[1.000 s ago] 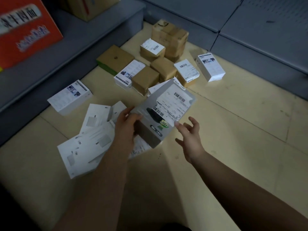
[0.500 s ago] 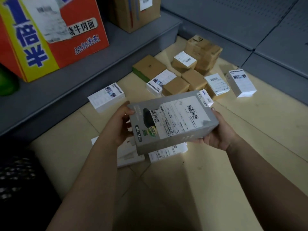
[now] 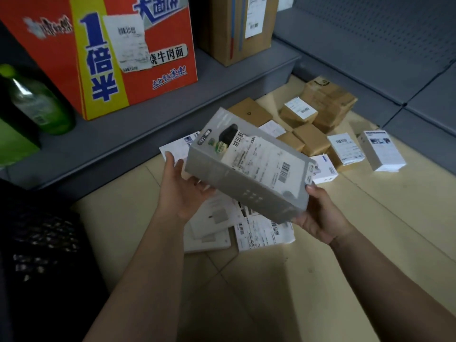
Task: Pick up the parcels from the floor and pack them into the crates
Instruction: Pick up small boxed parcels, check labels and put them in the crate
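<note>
A grey parcel box with a white shipping label is held tilted above the floor between both hands. My left hand holds its near left end, fingers curled under it. My right hand grips its lower right corner, thumb on the end face. On the floor behind lie several brown cardboard parcels and white boxes. Flat white parcels lie under the held box. A dark mesh crate stands at the lower left.
A grey low shelf runs along the left with a large red and yellow carton, a green bottle and a brown carton. Grey shelf panels close the back right. Beige tiled floor lies below.
The grey box has been lifted higher and turned, its label end now tilted away and up. The view has swung left, bringing the crate and the shelf's cartons further in.
</note>
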Available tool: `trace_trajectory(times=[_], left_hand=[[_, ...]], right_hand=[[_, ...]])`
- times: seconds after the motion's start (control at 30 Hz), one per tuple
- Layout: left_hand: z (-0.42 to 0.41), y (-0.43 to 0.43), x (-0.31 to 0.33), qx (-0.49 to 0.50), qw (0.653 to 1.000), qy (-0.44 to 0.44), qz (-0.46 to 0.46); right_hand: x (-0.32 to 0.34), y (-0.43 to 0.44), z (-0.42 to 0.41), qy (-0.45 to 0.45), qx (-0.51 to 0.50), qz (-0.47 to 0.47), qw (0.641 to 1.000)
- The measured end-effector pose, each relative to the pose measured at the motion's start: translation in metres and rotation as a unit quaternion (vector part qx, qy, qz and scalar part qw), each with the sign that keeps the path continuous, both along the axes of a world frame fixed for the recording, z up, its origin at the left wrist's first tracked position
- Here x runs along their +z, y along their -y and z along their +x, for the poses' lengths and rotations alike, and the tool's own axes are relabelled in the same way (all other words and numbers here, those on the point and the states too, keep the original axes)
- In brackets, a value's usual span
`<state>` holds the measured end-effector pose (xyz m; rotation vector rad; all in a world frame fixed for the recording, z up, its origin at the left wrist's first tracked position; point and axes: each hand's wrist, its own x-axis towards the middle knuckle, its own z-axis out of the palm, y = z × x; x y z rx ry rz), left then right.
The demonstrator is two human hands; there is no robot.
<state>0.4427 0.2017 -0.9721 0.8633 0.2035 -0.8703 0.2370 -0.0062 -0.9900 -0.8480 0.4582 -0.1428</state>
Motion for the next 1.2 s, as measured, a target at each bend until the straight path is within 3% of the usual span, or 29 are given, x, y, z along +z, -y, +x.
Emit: trace_trajectory(times=[0.2,0.3,0.43,0.57,0.67,0.97,1.2], left_hand=[[-0.008,-0.002,0.032,-0.027,0.993,0.106,0.048],[-0.009,-0.017,0.05,-0.035,0.98,0.18,0.082],[-0.009,-0.062,0.068,0.078,0.96,0.231,0.139],[0.005,-0.148,0.08,0.163,0.947,0.211,0.178],[0.012,-0.22,0.094,0.17,0.949,0.184,0.192],[-0.02,-0.374,0.141,0.103,0.949,0.157,0.252],[-0.039,-0.455,0.133,0.11,0.943,0.127,0.286]], right_hand=[[0.037,-0.054,0.063,-0.011,-0.103,0.005,0.995],[0.058,-0.096,0.096,-0.012,-0.115,-0.045,0.992],[0.064,-0.166,0.119,-0.024,-0.083,-0.064,0.994],[0.076,-0.215,0.129,-0.122,0.018,-0.14,0.982],[0.092,-0.238,0.141,-0.165,0.041,-0.05,0.984],[0.144,-0.36,0.175,-0.068,0.193,-0.104,0.973],[0.14,-0.443,0.174,-0.048,0.262,-0.192,0.945]])
